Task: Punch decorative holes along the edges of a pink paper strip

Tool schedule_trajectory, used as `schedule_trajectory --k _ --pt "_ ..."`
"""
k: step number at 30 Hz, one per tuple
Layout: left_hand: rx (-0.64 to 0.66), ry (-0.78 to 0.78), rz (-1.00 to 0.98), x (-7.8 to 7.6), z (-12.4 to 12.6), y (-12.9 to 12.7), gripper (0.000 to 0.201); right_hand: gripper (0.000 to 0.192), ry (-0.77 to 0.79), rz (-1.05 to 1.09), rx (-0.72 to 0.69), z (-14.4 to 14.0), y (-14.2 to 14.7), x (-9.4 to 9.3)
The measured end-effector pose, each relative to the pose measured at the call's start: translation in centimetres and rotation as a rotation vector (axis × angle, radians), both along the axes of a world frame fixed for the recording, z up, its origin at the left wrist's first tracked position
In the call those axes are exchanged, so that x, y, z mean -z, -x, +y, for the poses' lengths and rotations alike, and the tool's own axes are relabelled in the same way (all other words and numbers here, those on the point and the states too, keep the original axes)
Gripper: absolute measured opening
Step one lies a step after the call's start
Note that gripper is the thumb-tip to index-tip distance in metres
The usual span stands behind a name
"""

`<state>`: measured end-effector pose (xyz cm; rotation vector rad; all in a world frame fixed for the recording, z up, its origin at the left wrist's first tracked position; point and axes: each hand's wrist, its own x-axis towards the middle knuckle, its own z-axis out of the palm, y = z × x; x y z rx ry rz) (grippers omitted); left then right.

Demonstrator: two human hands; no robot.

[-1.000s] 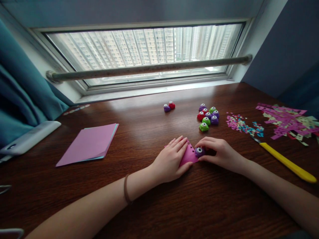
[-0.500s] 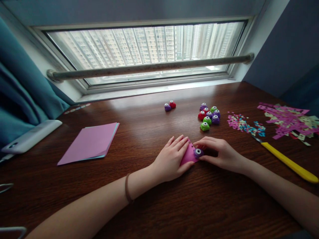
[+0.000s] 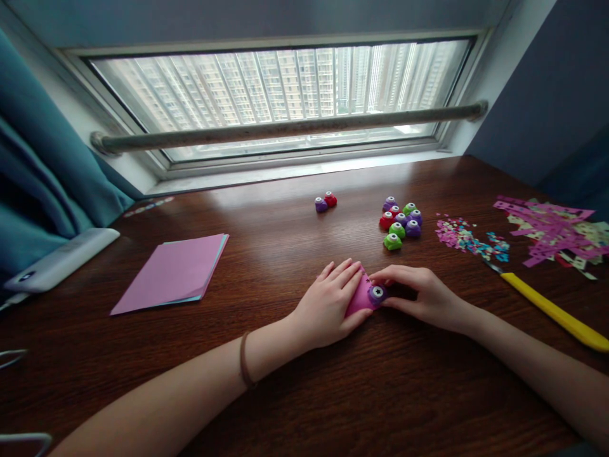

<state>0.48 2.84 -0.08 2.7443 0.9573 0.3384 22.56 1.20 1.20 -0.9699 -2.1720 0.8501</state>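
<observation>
My left hand [image 3: 330, 301] lies flat over a piece of pink paper [image 3: 360, 296], its fingers stretched out and pressing the paper to the table. Star-shaped holes show along the paper's upper right edge. At that right edge sits a small purple craft punch [image 3: 377, 294] with a star on its white button. My right hand [image 3: 416, 292] grips the punch from the right between thumb and fingers. Part of the paper is hidden under my left hand.
Several craft punches [image 3: 398, 219] stand in a cluster beyond my right hand, two more farther left. Paper confetti [image 3: 471, 240], pink and pale strips [image 3: 547, 222] and a yellow-handled craft knife [image 3: 552, 308] lie right. Stacked coloured paper [image 3: 171, 273] and a white phone-like device [image 3: 64, 260] lie left.
The purple punch has shifted slightly left and toward me along the paper's edge, with my right hand still on it. My left hand stays almost in place.
</observation>
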Motion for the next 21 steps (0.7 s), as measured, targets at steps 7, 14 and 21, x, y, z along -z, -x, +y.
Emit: schedule_trajectory --k 7,14,21 --pt "-0.002 0.028 -0.034 0.24 -0.01 -0.06 0.065 0.036 -0.023 -0.017 0.007 -0.04 0.02 -0.08" --pt "0.009 0.018 -0.047 0.30 -0.03 -0.01 0.065 0.033 0.039 -0.011 -0.004 0.05 -0.13 -0.31" --pt "0.009 0.021 -0.021 0.22 -0.05 -0.03 0.066 0.034 0.042 0.011 0.031 0.07 -0.14 0.12"
